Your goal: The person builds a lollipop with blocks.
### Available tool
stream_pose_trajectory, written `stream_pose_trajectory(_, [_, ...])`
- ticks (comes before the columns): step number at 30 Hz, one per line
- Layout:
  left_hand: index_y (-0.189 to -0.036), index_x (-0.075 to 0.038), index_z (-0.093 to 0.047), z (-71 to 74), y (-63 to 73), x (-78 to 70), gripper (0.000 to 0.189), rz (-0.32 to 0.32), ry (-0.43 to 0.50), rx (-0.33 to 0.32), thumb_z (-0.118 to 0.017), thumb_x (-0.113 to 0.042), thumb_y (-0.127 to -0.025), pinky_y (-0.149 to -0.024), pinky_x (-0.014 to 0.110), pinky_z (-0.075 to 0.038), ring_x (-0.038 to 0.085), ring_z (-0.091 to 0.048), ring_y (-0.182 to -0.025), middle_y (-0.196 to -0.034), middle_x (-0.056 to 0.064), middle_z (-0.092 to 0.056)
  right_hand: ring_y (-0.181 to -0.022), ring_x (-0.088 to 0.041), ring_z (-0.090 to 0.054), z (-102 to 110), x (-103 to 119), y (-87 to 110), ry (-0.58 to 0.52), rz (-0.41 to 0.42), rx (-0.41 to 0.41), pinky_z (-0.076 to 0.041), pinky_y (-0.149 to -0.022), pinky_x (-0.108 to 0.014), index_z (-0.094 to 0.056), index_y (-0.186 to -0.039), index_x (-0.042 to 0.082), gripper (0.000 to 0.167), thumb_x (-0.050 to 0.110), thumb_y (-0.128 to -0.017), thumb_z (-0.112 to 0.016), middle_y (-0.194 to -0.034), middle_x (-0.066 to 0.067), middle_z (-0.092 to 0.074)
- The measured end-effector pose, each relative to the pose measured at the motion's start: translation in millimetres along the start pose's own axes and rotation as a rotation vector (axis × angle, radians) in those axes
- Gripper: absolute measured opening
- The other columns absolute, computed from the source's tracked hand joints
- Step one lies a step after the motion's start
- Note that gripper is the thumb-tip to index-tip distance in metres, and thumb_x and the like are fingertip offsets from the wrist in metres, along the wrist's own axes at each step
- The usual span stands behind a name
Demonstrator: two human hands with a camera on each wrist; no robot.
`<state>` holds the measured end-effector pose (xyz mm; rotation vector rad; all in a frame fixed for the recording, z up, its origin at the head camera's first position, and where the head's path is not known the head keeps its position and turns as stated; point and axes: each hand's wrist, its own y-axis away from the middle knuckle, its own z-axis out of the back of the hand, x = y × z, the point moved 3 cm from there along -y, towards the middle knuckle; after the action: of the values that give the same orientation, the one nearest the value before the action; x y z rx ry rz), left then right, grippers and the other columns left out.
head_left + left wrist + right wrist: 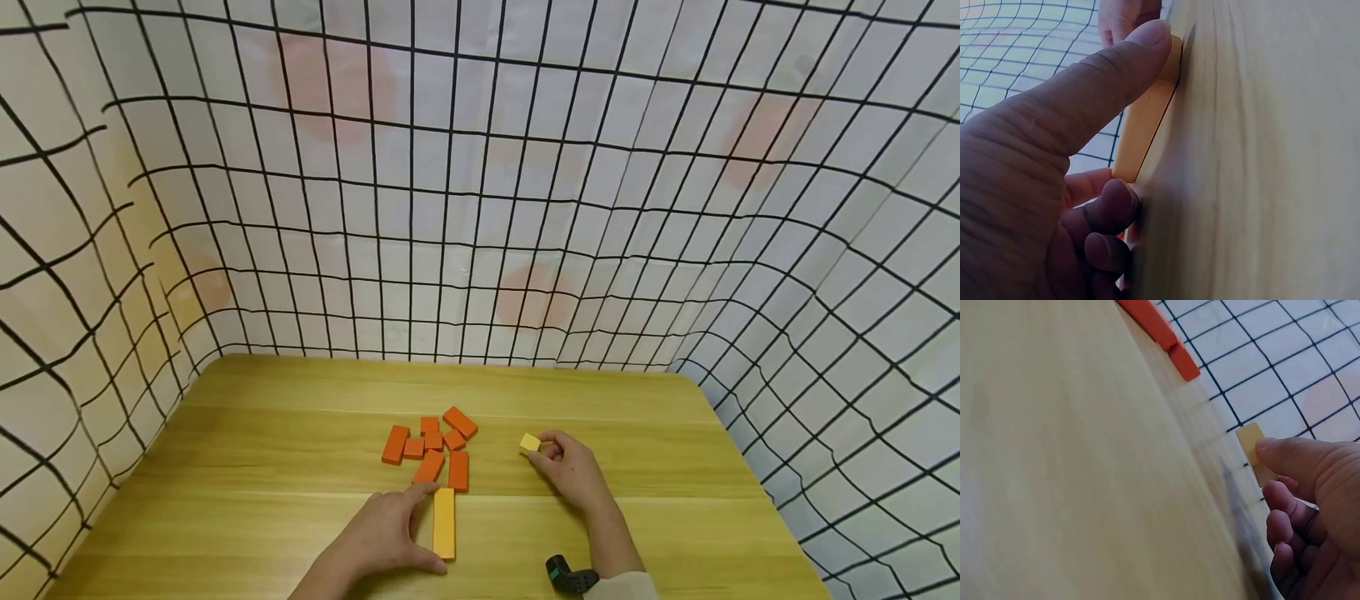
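Note:
Lengthwise between the thumb and forefinger of my left hand (pixel 386 527) is a long yellow-orange block (pixel 444 525), lying on the table. In the left wrist view the thumb presses one end of this block (pixel 1144 128) and a fingertip touches the other. My right hand (pixel 573 471) pinches a small yellow block (pixel 529 443) between thumb and fingers. The right wrist view shows that yellow block (pixel 1249 440) under the thumb, with the other fingers curled below. Just beyond the left hand lies a loose group of orange-red blocks (pixel 433 441), some rectangular and some smaller and square.
A wood-grain table (pixel 262 467) carries everything. Black wire mesh (pixel 465 208) with white sheeting behind it stands along the back and both sides. A black and green device (pixel 570 575) sits at the right wrist beside a pale sleeve (pixel 622 587).

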<state>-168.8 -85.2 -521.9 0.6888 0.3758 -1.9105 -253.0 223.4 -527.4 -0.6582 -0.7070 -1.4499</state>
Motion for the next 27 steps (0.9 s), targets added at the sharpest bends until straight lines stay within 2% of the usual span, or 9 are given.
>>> stream_pose_trajectory(4, [-0.144,-0.019,-0.055,0.5,-0.4,2.2,0.1,-0.009,0.059,0.003,-0.086,-0.069,-0.064,-0.069,0.029,-0.038,0.004,-0.041,-0.06,-0.068,-0.013,-0.05,-0.074,-0.015,-0.053,-3.8,9.1,1.0,-0.039,0.011,0.027,-0.044,-0.065,-0.027,-0.068,-0.121,0.015,0.033,0.032,-0.093,-0.076,-0.091,0.0,-0.064])
stream_pose_trajectory(9, [-0.143,-0.019,-0.058,-0.7,-1.4,6.1,0.08,-0.024,0.162,-0.018,-0.08,-0.061,-0.079,-0.057,0.023,-0.038,0.001,-0.043,-0.058,-0.068,-0.013,-0.052,-0.076,-0.016,-0.054,-14.4,30.0,5.5,-0.066,0.062,0.103,-0.046,-0.066,-0.027,-0.067,-0.123,0.015,0.035,0.032,-0.094,-0.075,-0.092,0.0,-0.063])
stream_pose_trajectory(14, [-0.137,-0.024,-0.064,-2.5,-2.3,8.4,0.065,-0.071,0.187,-0.044,-0.081,-0.055,-0.082,-0.056,0.021,-0.038,-0.002,-0.042,-0.057,-0.066,-0.015,-0.051,-0.076,-0.014,-0.055,-34.2,53.9,15.3,-0.085,0.154,0.216,-0.048,-0.066,-0.025,-0.066,-0.126,0.015,0.036,0.032,-0.095,-0.074,-0.092,-0.001,-0.062])
stream_pose_trajectory(18, [-0.132,-0.022,-0.07,-3.0,-2.0,8.1,0.059,-0.104,0.217,-0.046,-0.082,-0.05,-0.082,-0.056,0.02,-0.038,-0.004,-0.042,-0.057,-0.065,-0.016,-0.051,-0.077,-0.011,-0.058,-53.7,69.8,23.5,-0.108,0.189,0.286,-0.05,-0.067,-0.025,-0.067,-0.125,0.019,0.034,0.033,-0.095,-0.074,-0.092,0.001,-0.063])
stream_pose_trajectory(23, [-0.131,-0.022,-0.071,-2.1,-1.8,7.6,0.057,-0.119,0.207,-0.044,-0.081,-0.05,-0.083,-0.056,0.02,-0.037,-0.004,-0.043,-0.057,-0.065,-0.017,-0.052,-0.079,-0.009,-0.06,-71.4,79.1,30.7,-0.163,0.204,0.322,-0.052,-0.067,-0.024,-0.067,-0.122,0.026,0.029,0.032,-0.095,-0.074,-0.104,0.003,-0.066])
stream_pose_trajectory(27, [-0.133,-0.022,-0.071,-1.5,-0.7,8.4,0.058,-0.118,0.21,-0.041,-0.081,-0.05,-0.083,-0.056,0.02,-0.037,-0.004,-0.042,-0.056,-0.064,-0.017,-0.052,-0.07,-0.008,-0.055,-78.0,79.2,32.8,-0.158,0.207,0.35,-0.047,-0.06,-0.023,-0.066,-0.121,0.033,0.028,0.036,-0.095,-0.074,-0.112,0.004,-0.067])
